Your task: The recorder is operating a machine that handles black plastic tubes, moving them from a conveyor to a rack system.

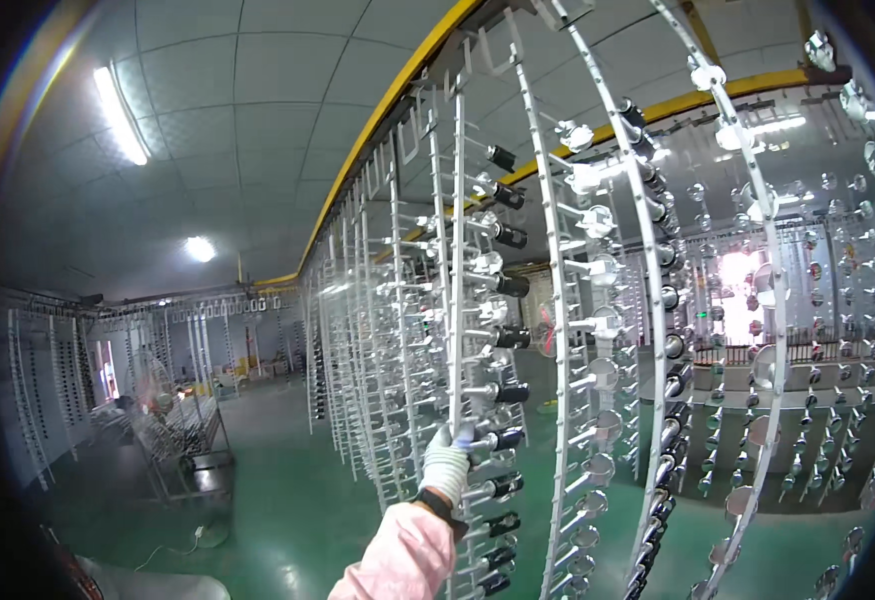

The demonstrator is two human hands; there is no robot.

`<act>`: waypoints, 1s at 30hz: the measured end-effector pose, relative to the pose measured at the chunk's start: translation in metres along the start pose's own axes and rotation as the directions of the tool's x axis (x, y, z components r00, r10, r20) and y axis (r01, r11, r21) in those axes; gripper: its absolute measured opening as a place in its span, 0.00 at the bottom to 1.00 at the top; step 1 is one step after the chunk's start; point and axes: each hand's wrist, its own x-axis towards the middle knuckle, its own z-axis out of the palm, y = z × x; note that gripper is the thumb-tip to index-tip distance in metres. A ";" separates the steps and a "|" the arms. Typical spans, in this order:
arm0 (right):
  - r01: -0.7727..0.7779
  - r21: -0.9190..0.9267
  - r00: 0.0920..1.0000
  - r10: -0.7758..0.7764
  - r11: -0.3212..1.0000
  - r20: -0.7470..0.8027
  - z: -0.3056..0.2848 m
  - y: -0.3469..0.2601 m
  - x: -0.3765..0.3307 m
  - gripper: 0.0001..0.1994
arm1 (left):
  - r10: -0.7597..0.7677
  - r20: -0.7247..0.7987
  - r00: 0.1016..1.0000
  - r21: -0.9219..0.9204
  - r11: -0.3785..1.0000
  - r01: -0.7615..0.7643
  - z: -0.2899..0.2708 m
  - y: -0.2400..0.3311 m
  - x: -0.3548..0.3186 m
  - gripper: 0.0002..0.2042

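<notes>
My left hand [446,466], in a white knitted glove, reaches up from the lower edge in a pink sleeve with a dark band at the wrist. Its fingers are closed around the lower part of a pale hanging rack pole [456,340]. Short pegs stick out from this pole, carrying shiny cylindrical parts with black ends [511,337] along its right side. Just to the right hangs another pole [560,400], bearing round, shiny metal parts [592,503]. My right hand is out of view.
An overhead yellow rail [373,125] carries long rows of similar poles, receding leftward and continuing right. At the left, a metal cart [183,440] stands on the green floor [288,500], with a fan [155,385] near it. A white cable [168,548] lies on the floor.
</notes>
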 end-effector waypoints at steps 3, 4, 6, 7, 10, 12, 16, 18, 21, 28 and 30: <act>0.006 -0.016 0.999 -0.006 1.000 0.033 0.009 -0.005 -0.008 0.19 | 0.112 0.077 0.991 0.041 0.992 -0.116 -0.002 -0.009 -0.005 0.11; 0.008 0.014 0.999 -0.009 1.000 0.043 0.013 -0.003 -0.011 0.18 | 0.146 0.072 0.987 0.195 0.968 -0.158 -0.011 -0.015 -0.009 0.13; -0.051 0.042 0.993 0.046 0.998 0.109 0.020 -0.007 -0.024 0.18 | 0.190 0.040 0.981 0.275 0.942 -0.193 -0.029 -0.030 -0.039 0.14; -0.092 0.066 0.983 0.080 0.994 0.165 0.024 -0.009 -0.029 0.17 | 0.125 0.040 0.991 0.210 0.969 -0.131 -0.049 -0.031 -0.060 0.14; -0.213 0.062 0.931 0.184 0.975 0.315 0.067 -0.028 -0.053 0.16 | 0.105 0.046 0.993 0.425 0.898 -0.115 -0.110 -0.017 -0.151 0.13; 0.075 0.002 0.958 -0.072 0.997 0.277 0.099 -0.021 -0.077 0.15 | -0.079 0.010 0.997 0.470 0.881 0.065 -0.132 0.017 -0.241 0.15; -0.380 0.120 0.808 0.266 0.917 0.526 0.127 -0.014 -0.147 0.18 | -0.312 -0.213 0.926 0.686 0.627 0.369 -0.187 0.022 -0.458 0.16; -0.472 0.053 0.655 0.309 0.880 0.690 0.145 -0.011 -0.178 0.19 | -0.433 -0.463 0.774 0.627 0.458 0.631 -0.203 0.047 -0.573 0.18; -0.542 0.000 0.455 0.294 0.840 0.841 0.172 -0.029 -0.222 0.21 | -0.430 -0.768 0.474 0.365 0.313 0.877 -0.185 0.111 -0.740 0.18; -0.479 0.049 0.162 0.033 0.876 0.986 0.202 -0.058 -0.400 0.18 | 0.050 -0.991 -0.125 -0.097 0.376 0.921 -0.032 0.205 -1.108 0.15; -0.452 0.018 0.083 0.022 0.892 0.996 0.194 -0.091 -0.456 0.17 | 0.046 -0.953 -0.300 -0.232 0.528 0.817 0.032 0.229 -1.176 0.14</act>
